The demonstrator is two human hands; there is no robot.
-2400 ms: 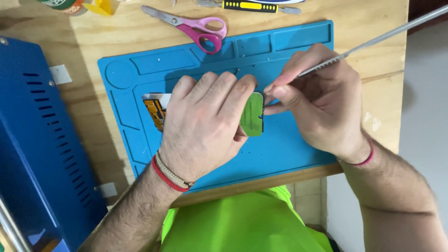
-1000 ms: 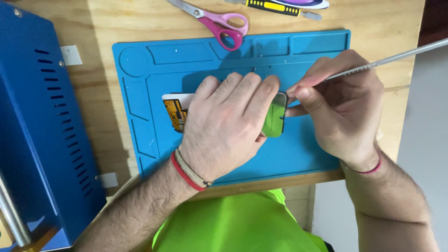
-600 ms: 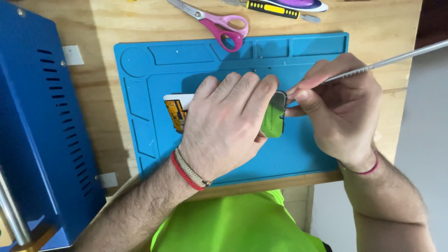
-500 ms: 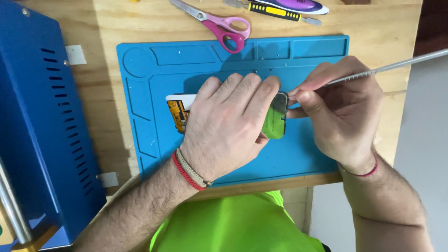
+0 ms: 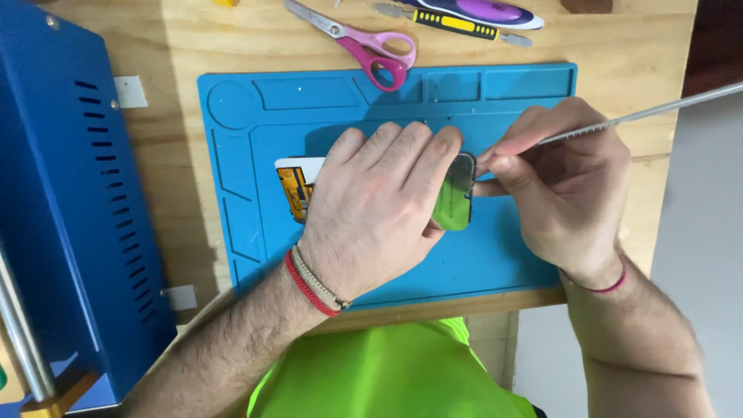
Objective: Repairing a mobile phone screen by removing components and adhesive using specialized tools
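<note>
two hands — left hand (image 5: 375, 213) pressing one green-backed device (image 5: 453, 193) flat, right hand (image 5: 561, 190) pinching one metal rod (image 5: 642, 114).

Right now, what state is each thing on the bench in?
Left hand: flat, pressing down on the device.
Right hand: pinching a thin metal tool.
Metal tool: tip at the device's right end.
Device: flat on the blue mat, mostly covered.
Pink scissors: closed, unused.
</note>
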